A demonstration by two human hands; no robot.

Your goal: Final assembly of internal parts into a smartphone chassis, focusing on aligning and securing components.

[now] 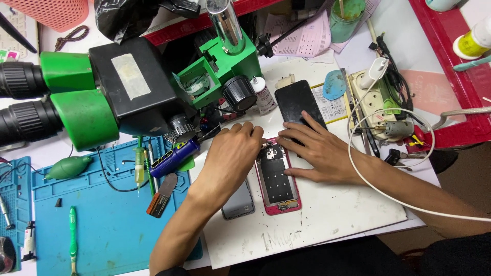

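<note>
An opened pink phone (pixel 277 179) lies back-up on a white sheet (pixel 327 209), its dark inner plate showing. My left hand (pixel 232 156) rests beside it with the fingertips pinched at the phone's top edge, on a small part too tiny to make out. My right hand (pixel 319 148) lies flat, its fingers spread over the phone's top right corner and onto a black phone screen (pixel 295 99) lying just above. A grey phone back (pixel 239 204) sits partly under my left wrist.
A green and black microscope (pixel 128 87) overhangs the left of the bench. A blue mat (pixel 102 220) holds a green blower, syringe, brush and tweezers. A power strip (pixel 381 105) with a white cable (pixel 368 179) lies right, next to a red tray (pixel 450 76).
</note>
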